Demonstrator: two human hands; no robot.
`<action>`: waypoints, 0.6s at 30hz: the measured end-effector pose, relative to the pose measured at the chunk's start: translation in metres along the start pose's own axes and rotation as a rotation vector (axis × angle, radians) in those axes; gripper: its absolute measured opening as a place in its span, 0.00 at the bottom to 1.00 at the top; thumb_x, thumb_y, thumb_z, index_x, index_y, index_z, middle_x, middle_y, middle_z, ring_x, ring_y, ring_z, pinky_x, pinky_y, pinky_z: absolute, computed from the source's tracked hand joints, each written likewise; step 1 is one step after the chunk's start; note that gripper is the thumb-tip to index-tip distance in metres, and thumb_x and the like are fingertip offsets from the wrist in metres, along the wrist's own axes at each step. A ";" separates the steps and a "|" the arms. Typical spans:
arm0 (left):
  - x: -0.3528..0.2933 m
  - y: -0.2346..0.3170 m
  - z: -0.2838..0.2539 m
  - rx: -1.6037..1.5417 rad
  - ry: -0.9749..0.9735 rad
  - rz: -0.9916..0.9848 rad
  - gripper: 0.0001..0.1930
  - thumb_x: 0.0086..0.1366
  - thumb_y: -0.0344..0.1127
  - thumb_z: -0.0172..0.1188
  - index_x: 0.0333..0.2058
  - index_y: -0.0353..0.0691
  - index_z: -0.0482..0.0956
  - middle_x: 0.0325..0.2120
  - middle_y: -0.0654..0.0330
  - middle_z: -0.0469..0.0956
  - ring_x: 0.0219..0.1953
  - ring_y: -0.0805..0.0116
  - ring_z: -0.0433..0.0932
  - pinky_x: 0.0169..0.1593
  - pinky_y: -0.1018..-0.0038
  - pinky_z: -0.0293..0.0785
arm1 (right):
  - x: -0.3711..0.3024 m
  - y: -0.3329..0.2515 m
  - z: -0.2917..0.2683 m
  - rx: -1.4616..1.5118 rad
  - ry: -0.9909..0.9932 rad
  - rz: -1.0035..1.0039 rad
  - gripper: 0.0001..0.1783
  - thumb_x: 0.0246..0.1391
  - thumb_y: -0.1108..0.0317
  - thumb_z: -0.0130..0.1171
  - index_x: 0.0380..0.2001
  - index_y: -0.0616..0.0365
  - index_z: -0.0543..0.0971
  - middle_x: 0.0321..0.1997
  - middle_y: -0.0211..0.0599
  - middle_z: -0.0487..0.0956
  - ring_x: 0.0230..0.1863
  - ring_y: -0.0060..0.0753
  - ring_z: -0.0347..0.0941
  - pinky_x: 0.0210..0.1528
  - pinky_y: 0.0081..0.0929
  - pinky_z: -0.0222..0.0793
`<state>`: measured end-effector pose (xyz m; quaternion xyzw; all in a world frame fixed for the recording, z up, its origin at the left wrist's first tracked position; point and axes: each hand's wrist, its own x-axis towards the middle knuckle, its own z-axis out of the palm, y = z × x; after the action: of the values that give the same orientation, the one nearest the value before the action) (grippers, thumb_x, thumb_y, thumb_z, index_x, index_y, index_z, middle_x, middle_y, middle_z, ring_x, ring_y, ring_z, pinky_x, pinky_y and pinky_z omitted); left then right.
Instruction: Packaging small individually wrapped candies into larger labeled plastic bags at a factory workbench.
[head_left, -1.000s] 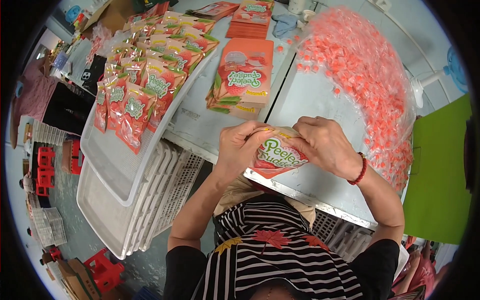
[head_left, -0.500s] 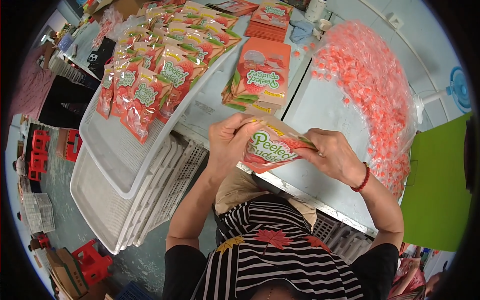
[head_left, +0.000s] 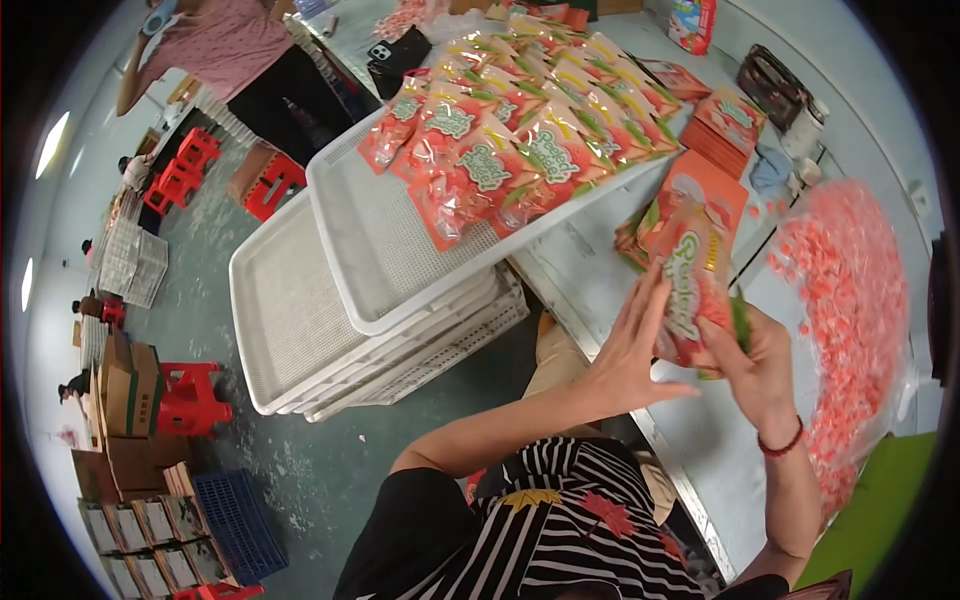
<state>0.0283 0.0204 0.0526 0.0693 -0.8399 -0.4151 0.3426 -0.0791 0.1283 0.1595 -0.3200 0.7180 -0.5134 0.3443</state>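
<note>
- The left hand (head_left: 640,345) lies flat and open-fingered against the side of a filled red snack pouch (head_left: 693,285), right of centre in the frame; it presses on the pouch, not wrapped round it, likely to steady and flatten it
- The right hand (head_left: 757,365) is closed on the lower end of the same pouch, fingers curled under it, so the pouch stands nearly upright between the two hands above the grey table (head_left: 700,450)
- Just behind the pouch, a stack of flat orange pouches (head_left: 700,190) rests on the table, within easy reach
- At the right of the frame a heap of small pink wrapped sweets (head_left: 850,290) spreads over a clear sheet, close beside the right hand
- In the upper centre a white perforated tray (head_left: 400,250) carries rows of filled pouches (head_left: 520,130) laid overlapping, their faces up; the tray juts off the table edge and sits over a pile of like trays (head_left: 290,330)
- A second stack of orange pouches (head_left: 730,125) lies further back
- At the upper left a person in a pink top (head_left: 230,50) stands near red stools (head_left: 270,185); cardboard boxes (head_left: 130,390) sit at the lower left
</note>
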 end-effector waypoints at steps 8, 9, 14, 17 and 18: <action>0.009 -0.058 -0.060 -0.480 0.608 -0.047 0.47 0.51 0.33 0.69 0.65 0.36 0.49 0.61 0.49 0.59 0.61 0.59 0.61 0.63 0.64 0.58 | 0.017 -0.050 0.054 0.021 -0.333 -0.241 0.11 0.57 0.73 0.58 0.42 0.65 0.75 0.24 0.31 0.77 0.26 0.16 0.73 0.31 0.18 0.70; 0.014 -0.073 -0.075 -0.541 0.776 -0.115 0.42 0.54 0.31 0.66 0.64 0.36 0.51 0.60 0.49 0.61 0.59 0.57 0.65 0.62 0.64 0.59 | 0.017 -0.049 0.053 -0.030 -0.369 -0.300 0.11 0.59 0.74 0.54 0.44 0.66 0.74 0.26 0.31 0.77 0.27 0.18 0.74 0.33 0.18 0.70; 0.025 -0.153 -0.202 0.278 0.904 -0.163 0.33 0.57 0.23 0.55 0.62 0.35 0.56 0.54 0.43 0.67 0.55 0.52 0.68 0.57 0.65 0.64 | 0.023 0.021 0.018 -0.030 -0.218 -0.126 0.10 0.62 0.72 0.50 0.43 0.67 0.75 0.27 0.32 0.77 0.26 0.20 0.73 0.32 0.18 0.70; 0.006 -0.229 -0.255 0.473 0.897 -0.224 0.33 0.57 0.25 0.57 0.62 0.35 0.57 0.54 0.42 0.67 0.56 0.49 0.67 0.57 0.64 0.64 | 0.016 0.063 0.002 0.028 -0.125 0.026 0.12 0.63 0.68 0.50 0.42 0.66 0.75 0.26 0.32 0.77 0.25 0.20 0.73 0.31 0.18 0.70; 0.005 -0.248 -0.261 0.627 0.874 -0.229 0.34 0.57 0.27 0.60 0.61 0.35 0.58 0.55 0.42 0.66 0.57 0.47 0.67 0.58 0.63 0.63 | 0.012 0.071 -0.002 0.028 -0.119 0.026 0.12 0.63 0.68 0.50 0.42 0.66 0.75 0.26 0.32 0.77 0.25 0.20 0.73 0.31 0.18 0.70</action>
<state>0.1486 -0.3114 -0.0199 0.4250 -0.6900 -0.1122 0.5751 -0.0948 0.1382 0.0899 -0.3358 0.6930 -0.4993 0.3973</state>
